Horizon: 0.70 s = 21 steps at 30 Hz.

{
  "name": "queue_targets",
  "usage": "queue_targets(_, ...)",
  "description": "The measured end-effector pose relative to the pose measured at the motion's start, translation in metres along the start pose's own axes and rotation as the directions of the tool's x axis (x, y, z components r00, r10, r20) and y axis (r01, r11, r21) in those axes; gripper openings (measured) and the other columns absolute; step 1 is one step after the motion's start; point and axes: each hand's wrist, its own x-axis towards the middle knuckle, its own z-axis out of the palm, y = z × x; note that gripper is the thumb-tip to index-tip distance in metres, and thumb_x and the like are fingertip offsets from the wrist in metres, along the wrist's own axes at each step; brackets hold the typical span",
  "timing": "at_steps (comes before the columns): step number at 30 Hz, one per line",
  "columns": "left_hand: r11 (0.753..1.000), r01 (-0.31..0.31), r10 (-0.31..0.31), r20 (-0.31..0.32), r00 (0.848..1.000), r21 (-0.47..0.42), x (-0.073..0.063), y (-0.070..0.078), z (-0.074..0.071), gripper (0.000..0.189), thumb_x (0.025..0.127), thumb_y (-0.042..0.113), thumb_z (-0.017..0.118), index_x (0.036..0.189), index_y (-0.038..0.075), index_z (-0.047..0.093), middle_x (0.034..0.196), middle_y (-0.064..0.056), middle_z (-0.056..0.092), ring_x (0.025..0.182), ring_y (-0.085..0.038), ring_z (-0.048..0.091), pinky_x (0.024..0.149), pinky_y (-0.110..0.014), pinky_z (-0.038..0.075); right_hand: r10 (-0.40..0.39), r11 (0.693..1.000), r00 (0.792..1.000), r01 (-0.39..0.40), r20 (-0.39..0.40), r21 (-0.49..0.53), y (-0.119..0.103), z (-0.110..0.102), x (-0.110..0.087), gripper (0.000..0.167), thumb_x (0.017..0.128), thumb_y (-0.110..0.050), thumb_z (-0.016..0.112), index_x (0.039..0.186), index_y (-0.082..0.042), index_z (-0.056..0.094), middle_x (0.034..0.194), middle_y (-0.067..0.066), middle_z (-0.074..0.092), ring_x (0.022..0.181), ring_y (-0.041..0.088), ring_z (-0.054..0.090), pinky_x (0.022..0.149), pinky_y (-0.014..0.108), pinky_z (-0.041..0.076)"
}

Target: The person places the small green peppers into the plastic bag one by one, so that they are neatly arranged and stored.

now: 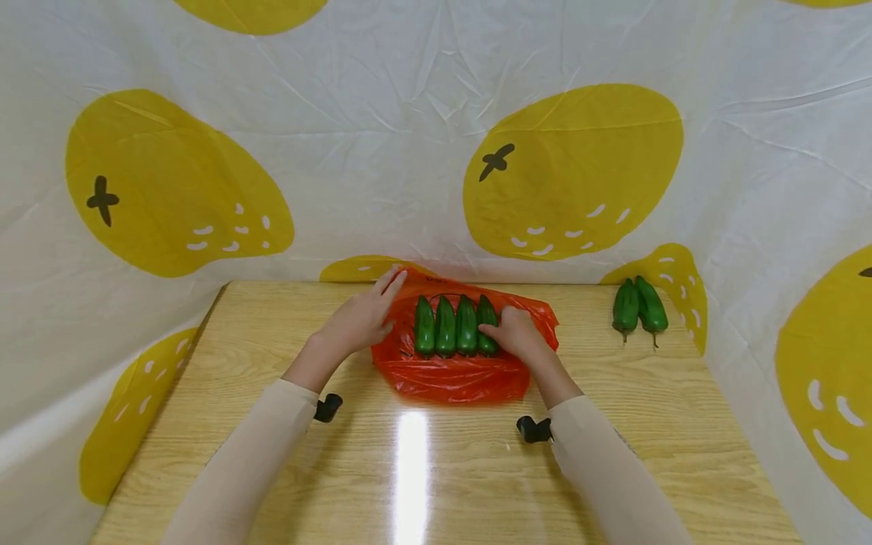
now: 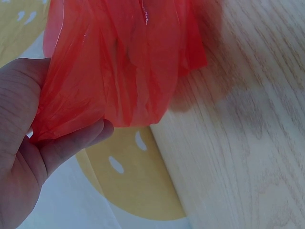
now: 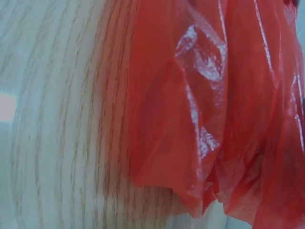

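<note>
A red plastic bag lies spread on the table, with several green peppers standing side by side in a row on it. My left hand is at the bag's left edge, fingers extended and thumb well apart. In the left wrist view the thin red film hangs between that thumb and the fingers. My right hand holds the rightmost pepper, its thumb across the side and its other fingers curled behind. Only wrinkled bag shows in the right wrist view; that hand is hidden there.
Two more green peppers lie together at the table's back right. The wooden table meets a white cloth with yellow fruit prints behind and at both sides.
</note>
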Motion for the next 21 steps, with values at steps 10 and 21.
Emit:
queue_targets(10,1.0,0.003,-0.003,0.005,1.0,0.009,0.001,0.0,0.001,0.099,0.091,0.015,0.076,0.167,0.006,0.012,0.171,-0.02,0.018,0.045,-0.013,0.044,0.047,-0.024,0.042,-0.039,0.999,0.999,0.039,0.008,0.038,-0.005,-0.007,-0.012,0.073,0.1,-0.036,0.068,0.15,0.009,0.042,0.148,0.031,0.052,0.135,0.046,0.052,0.111,0.057,0.045)
queue_targets(21,1.0,0.007,-0.007,0.008,1.0,0.02,0.0,-0.002,0.002,0.098,0.092,0.015,0.076,0.166,0.006,0.013,0.172,-0.019,0.017,0.044,-0.013,0.043,0.046,-0.023,0.042,-0.172,0.982,0.984,0.174,-0.037,0.076,-0.014,-0.026,-0.042,0.067,0.098,-0.034,0.072,0.149,0.002,0.047,0.147,0.023,0.056,0.132,0.042,0.056,0.108,0.057,0.047)
